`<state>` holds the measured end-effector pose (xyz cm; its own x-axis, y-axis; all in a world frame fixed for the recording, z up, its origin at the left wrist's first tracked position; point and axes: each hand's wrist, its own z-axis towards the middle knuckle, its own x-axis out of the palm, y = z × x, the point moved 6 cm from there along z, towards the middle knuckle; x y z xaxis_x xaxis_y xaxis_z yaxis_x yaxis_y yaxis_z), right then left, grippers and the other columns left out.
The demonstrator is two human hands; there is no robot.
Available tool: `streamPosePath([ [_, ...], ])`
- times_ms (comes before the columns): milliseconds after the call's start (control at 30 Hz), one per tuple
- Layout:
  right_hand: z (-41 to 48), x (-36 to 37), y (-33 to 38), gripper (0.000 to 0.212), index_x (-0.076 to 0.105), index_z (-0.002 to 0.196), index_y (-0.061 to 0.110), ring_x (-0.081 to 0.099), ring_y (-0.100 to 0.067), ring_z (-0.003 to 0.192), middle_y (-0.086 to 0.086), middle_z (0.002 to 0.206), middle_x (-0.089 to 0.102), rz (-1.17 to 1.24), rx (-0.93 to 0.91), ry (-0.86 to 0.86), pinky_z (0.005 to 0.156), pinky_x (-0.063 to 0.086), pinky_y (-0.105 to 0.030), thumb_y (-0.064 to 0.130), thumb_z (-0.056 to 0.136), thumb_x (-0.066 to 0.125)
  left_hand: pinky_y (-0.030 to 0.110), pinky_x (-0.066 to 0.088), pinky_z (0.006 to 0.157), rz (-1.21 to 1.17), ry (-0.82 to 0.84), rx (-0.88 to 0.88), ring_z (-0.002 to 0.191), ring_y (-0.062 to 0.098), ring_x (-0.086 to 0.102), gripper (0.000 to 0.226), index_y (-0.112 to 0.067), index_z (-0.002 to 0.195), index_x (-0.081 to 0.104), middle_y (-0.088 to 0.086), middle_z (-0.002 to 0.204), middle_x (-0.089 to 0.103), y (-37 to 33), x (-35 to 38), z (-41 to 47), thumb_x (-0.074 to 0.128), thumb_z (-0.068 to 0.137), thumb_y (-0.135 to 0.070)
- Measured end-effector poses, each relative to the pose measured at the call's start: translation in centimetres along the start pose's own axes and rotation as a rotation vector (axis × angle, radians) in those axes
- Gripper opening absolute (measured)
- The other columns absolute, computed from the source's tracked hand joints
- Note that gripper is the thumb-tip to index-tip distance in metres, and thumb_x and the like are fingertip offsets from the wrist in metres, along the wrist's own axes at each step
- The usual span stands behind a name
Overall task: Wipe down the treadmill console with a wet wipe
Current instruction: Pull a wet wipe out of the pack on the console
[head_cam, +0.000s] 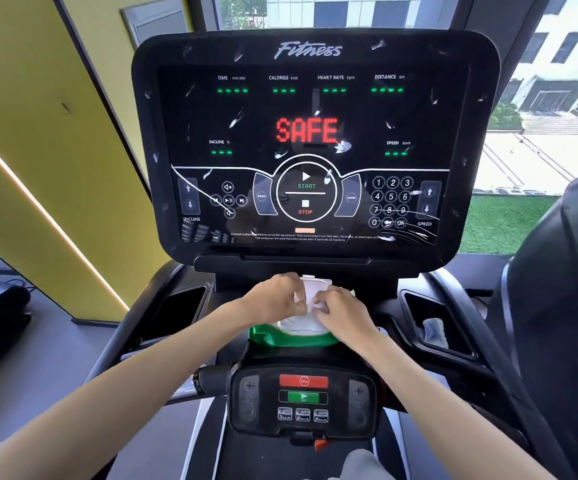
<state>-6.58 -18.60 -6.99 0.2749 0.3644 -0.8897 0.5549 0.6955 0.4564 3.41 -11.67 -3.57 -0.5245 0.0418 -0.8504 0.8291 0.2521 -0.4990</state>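
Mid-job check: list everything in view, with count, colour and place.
treadmill console: one, black with white smears, upright ahead
wipe pack: one, green with white lid open, on the ledge below the console
wipe: one, white, at the pack's opening
lower control panel: one, black with red and green buttons, nearest the camera
side pockets: two, black, either side of the pack; right one holds something pale
left hand: one, holds the pack's lid
right hand: one, pinches the wipe

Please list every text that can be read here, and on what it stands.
"Fitness": console top edge.
"SAFE": red, console centre.
"TIME", "CALORIES", "HEART RATE", "DISTANCE", "INCLINE", "SPEED": readout labels.
"START", "STOP", "PROG", "MODE", "OK", "0"-"9": console keys.
Fine print below "STOP": too small.
Lower control panel key labels: blurred.
Wipe pack: none readable.
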Motion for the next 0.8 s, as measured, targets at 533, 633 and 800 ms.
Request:
streamPosePath([
  [533, -0.7, -0.2, 0.1, 0.029, 0.065, 0.101, 0.018, 0.059, -0.013, 0.078, 0.001, 0.089, 0.066, 0.401, 0.036, 0.106, 0.073, 0.048, -0.031, 0.031, 0.076, 0.069, 0.024, 0.032, 0.056, -0.292, -0.191, -0.059, 0.057, 0.01, 0.039, 0.005, -0.006, 0.079, 0.059, -0.006, 0.058, 0.044, 0.8, -0.5, -0.9, 0.058, 0.084, -0.004],
  [633, -0.5, 0.1, 0.3, 0.022, 0.062, 0.082, 0.009, 0.056, -0.019, 0.078, 0.001, 0.08, 0.06, 0.248, 0.063, 0.079, 0.067, 0.048, -0.038, 0.03, 0.076, 0.064, 0.018, 0.033, 0.057, -0.488, -0.182, -0.026, 0.056, 0.002, 0.04, 0.012, -0.01, 0.077, 0.059, -0.006, 0.06, 0.047, 0.0, -0.7, -1.2, 0.058, 0.083, 0.001],
  [800, -0.5, -0.2, 0.8, 0.029, 0.048, 0.07, 0.01, 0.046, -0.017, 0.073, 0.001, 0.079, 0.046, 0.126, 0.096, 0.089, 0.057, 0.033, -0.029, 0.032, 0.081, 0.062, 0.021, 0.044, 0.067, -0.977, -0.33, -0.144, 0.061, 0.01, 0.054, 0.022, -0.012, 0.067, 0.059, -0.006, 0.059, 0.059, 0.9, -2.0, -2.2, 0.059, 0.083, 0.003],
])
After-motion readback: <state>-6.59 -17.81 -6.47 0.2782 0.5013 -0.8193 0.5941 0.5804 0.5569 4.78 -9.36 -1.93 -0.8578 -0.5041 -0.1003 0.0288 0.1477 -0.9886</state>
